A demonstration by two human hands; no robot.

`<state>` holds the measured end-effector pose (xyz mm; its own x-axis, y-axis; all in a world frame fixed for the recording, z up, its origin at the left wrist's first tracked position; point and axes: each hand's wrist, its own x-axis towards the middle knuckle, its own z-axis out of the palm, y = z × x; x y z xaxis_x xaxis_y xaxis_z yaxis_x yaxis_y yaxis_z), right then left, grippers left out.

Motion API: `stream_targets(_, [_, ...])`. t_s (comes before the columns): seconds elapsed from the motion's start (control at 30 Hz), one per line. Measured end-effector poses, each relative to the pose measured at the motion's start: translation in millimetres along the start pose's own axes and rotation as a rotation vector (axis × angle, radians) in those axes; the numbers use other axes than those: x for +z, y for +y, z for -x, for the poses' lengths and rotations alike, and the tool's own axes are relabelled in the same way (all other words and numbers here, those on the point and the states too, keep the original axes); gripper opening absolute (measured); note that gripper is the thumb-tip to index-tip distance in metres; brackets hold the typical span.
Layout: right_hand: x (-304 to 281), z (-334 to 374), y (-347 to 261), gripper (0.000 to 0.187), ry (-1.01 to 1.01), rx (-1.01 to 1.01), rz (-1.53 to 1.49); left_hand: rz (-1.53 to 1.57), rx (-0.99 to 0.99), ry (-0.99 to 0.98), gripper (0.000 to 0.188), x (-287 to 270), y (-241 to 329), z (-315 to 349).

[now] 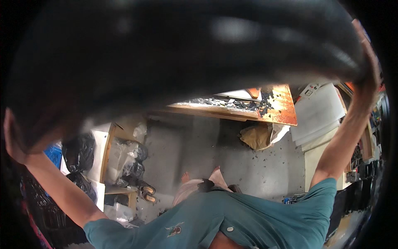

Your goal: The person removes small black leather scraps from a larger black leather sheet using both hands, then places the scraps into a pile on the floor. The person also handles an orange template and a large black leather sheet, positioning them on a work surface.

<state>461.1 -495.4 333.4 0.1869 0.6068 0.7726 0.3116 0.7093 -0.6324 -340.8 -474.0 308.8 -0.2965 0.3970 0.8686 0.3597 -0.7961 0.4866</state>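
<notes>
A large black thing point(166, 54) with a glossy sheen fills the upper part of the view, very near and blurred. Its kind cannot be made out. At its lower left end, my left hand point(18, 141) grips the edge with the arm stretched out. My right hand point(369, 62) is raised at the far right, holding the opposite end with the fingers along its side. Parts of both hands are hidden or dim. Behind the black thing, a wooden workbench point(224, 110) shows only its near edge and right corner.
Black and white scraps point(244, 103) litter the bench. Beneath it a brown bag point(257, 137) sits on the grey floor point(190, 141). White sheets point(317, 116) lean at right. Clear bags point(122, 159) and black plastic bags point(78, 151) crowd the left, near a pair of sandals point(147, 191).
</notes>
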Motion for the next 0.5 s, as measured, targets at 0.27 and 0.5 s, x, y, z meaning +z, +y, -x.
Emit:
stream_targets(0.27, [120, 278, 206, 0.071, -0.153, 0.951, 0.033, 0.196, -0.963, -0.388, 0.05, 14, -146, 263])
stream_targets(0.5, [185, 384, 238, 0.055, -0.017, 0.982, -0.077, 0.048, -1.181, -0.464, 0.028, 25, -208, 315])
